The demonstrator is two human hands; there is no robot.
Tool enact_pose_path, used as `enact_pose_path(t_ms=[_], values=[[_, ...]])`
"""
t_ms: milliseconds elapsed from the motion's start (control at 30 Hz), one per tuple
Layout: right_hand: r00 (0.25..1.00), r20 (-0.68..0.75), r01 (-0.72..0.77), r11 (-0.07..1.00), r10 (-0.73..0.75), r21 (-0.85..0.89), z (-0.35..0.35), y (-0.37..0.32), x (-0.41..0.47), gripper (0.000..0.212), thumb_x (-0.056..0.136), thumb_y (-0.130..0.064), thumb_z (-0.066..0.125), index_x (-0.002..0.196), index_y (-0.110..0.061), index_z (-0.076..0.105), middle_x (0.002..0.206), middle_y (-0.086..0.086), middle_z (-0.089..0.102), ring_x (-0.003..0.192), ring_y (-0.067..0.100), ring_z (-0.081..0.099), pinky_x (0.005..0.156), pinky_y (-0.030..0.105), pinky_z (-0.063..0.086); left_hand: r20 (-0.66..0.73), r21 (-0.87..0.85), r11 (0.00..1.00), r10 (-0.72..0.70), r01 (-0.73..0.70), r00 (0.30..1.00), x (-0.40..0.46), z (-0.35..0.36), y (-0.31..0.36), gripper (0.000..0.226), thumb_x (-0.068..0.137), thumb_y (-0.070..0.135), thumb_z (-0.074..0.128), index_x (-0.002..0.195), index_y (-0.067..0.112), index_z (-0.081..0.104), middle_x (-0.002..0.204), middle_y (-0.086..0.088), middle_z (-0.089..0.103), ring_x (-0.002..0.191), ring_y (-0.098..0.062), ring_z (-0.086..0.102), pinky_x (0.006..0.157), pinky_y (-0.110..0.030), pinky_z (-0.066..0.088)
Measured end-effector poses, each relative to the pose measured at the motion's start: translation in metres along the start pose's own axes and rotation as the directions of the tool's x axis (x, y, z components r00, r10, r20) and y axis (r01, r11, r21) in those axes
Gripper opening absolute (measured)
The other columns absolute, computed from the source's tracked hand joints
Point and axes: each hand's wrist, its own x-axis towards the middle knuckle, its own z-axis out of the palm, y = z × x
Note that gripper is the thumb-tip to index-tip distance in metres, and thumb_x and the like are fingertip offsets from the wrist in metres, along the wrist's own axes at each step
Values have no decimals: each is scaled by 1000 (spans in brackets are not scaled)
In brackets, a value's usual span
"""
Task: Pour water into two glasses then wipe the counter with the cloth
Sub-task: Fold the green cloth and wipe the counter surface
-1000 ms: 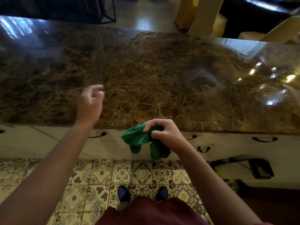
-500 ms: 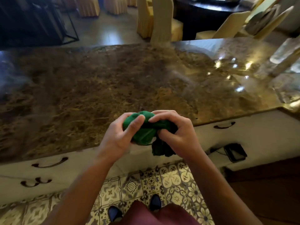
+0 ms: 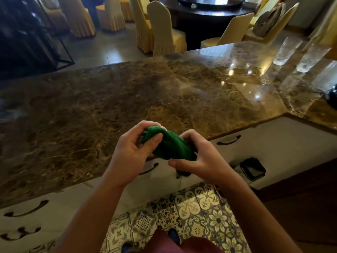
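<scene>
A bunched green cloth (image 3: 171,146) is held in the air just in front of the near edge of the brown marble counter (image 3: 91,110). My left hand (image 3: 133,152) grips its left end, thumb pressed on top. My right hand (image 3: 202,157) grips its right end, and a bit of cloth hangs below that hand. Two clear textured glasses (image 3: 287,50) (image 3: 312,57) stand on the counter at the far right; whether they hold water I cannot tell.
White drawers with dark handles (image 3: 228,140) run under the counter. A black device (image 3: 252,168) with a cable sits on a ledge at the right. Patterned floor tiles (image 3: 197,212) lie below. Yellow covered chairs (image 3: 160,28) and a dark round table stand beyond the counter.
My left hand came off the counter and took hold of the cloth with my right hand. The view swung right, bringing the glasses into sight.
</scene>
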Motion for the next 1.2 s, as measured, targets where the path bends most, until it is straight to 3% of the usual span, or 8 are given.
enact_pose_path(t_ms=[67, 233, 367, 500, 667, 833, 1000, 1200], values=[[999, 1, -34, 999, 34, 1, -9, -1, 1, 60, 74, -44, 94, 117, -25, 57, 111, 0, 70, 96, 21, 76, 75, 46, 67, 14, -53, 999, 1, 0, 1000, 5, 5, -1, 15, 98, 21, 62, 111, 20, 70, 111, -5, 72, 108, -21, 69, 88, -28, 57], [951, 255, -204, 975, 175, 90, -30, 0, 6, 82, 75, -72, 81, 144, -35, 54, 130, 3, 68, 114, 25, 73, 91, 45, 64, 99, -371, 925, -50, 84, 994, 19, 14, 1, 23, 98, 31, 67, 110, 11, 66, 112, -24, 69, 109, -44, 67, 92, -55, 58], [901, 337, -343, 924, 272, 170, -24, 12, 4, 81, 76, -76, 78, 131, -16, 69, 125, 14, 75, 114, 34, 74, 97, 46, 60, 92, -199, 979, -15, 34, 996, 30, 29, -6, 11, 97, 26, 65, 103, 17, 68, 101, -19, 71, 92, -36, 69, 80, -47, 60], [950, 185, -289, 934, 252, 212, -28, 18, -6, 39, 92, -46, 78, 117, -15, 78, 111, 14, 80, 101, 35, 78, 88, 46, 64, 150, -98, 995, 34, -19, 988, 46, 32, -12, 12, 97, 14, 63, 107, 10, 69, 104, -14, 73, 98, -33, 71, 88, -51, 60], [961, -140, -246, 969, 240, -31, -41, -3, -7, 42, 78, -56, 87, 107, -27, 77, 96, 0, 81, 84, 18, 80, 72, 35, 65, 229, -99, 990, 126, -105, 965, 66, 20, -14, 18, 101, 17, 61, 115, 18, 72, 115, -5, 74, 110, -27, 70, 92, -38, 59], [948, -27, -318, 937, 317, -142, -48, -19, 2, 48, 79, -46, 92, 118, -29, 71, 103, 1, 79, 90, 18, 79, 81, 46, 66, 238, -217, 976, 82, -29, 968, 78, 22, -23, 18, 103, 18, 58, 116, 17, 71, 113, -10, 75, 110, -30, 71, 95, -46, 58], [949, -188, -286, 943, 254, -170, -61, -18, -8, 55, 74, -52, 92, 113, -24, 64, 106, 2, 70, 93, 20, 73, 80, 48, 64, 260, -317, 948, 72, 15, 963, 90, 41, -18, 21, 103, 26, 58, 115, 14, 70, 108, -15, 75, 105, -34, 73, 91, -46, 60], [964, -164, -208, 977, 212, 42, -96, -4, -24, 56, 79, -40, 89, 119, -14, 58, 111, 10, 75, 99, 27, 78, 83, 55, 65, 282, -379, 925, 104, 11, 954, 105, 82, -14, 25, 105, 31, 55, 115, 12, 68, 114, -20, 72, 113, -42, 68, 94, -57, 57]])
